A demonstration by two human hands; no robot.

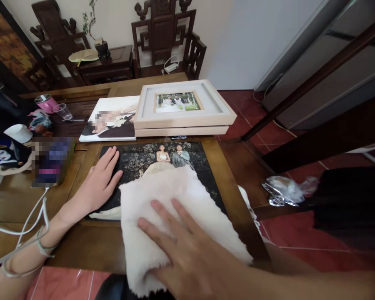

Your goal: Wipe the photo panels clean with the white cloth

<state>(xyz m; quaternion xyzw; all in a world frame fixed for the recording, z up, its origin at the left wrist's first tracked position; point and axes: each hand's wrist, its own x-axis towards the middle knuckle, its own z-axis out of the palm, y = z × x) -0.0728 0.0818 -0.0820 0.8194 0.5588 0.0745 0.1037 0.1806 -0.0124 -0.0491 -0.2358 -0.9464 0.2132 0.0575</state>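
Note:
A dark photo panel [134, 156] showing two seated people lies flat on the wooden table. My left hand [100, 179] rests on its left edge, fingers stretched out and holding nothing. Over the panel's lower part is spread a white fluffy cloth [181, 187], which hangs past the table's front edge. My right hand [184, 246] lies on this cloth with its fingers spread, pressing it down; cloth bunches near the thumb. Behind the panel, pale wooden picture frames [184, 118] are stacked, beside a white-edged photo print [108, 121].
At the left stand a pink mug [46, 103], a clear plastic cup [63, 112], a white cup [18, 133] and a blurred-out device [51, 162] with a white cable [34, 212]. Carved chairs [162, 37] stand behind. Crumpled clear plastic [284, 189] lies at the right.

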